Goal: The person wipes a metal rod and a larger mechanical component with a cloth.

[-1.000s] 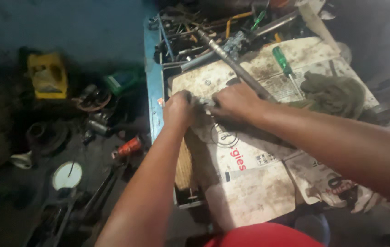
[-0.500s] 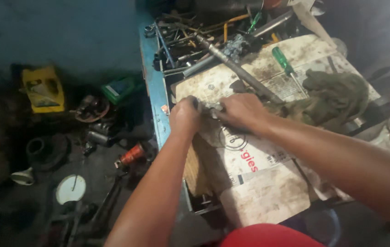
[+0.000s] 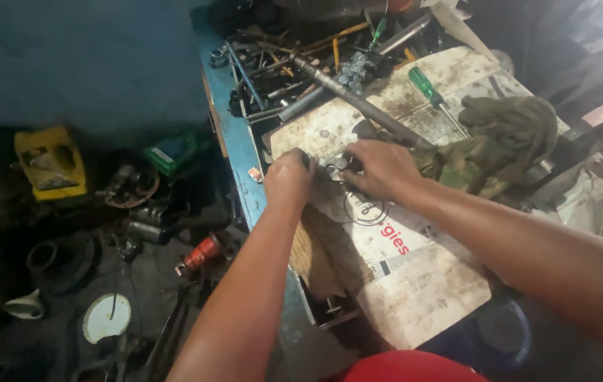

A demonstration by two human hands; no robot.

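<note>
Both of my hands meet over a small grey metal part [image 3: 335,165] on dirty cardboard [image 3: 415,276] that covers a blue workbench. My left hand [image 3: 289,177] is closed on the part's left end. My right hand [image 3: 381,168] grips its right side, fingers curled around it. A thin black rubber ring [image 3: 365,210] lies on the cardboard just under my right wrist. Most of the part is hidden by my fingers.
A long steel shaft [image 3: 365,106], a green-handled screwdriver [image 3: 429,88] and a green rag [image 3: 507,138] lie behind my hands. A tray of loose tools [image 3: 280,60] sits at the back. On the floor to the left are a yellow can [image 3: 50,161], a green box [image 3: 174,152] and an orange-capped piece [image 3: 204,252].
The view has shifted so the bench sits a little farther right and up. My hands stay together on the metal part, which now shows more between them.
</note>
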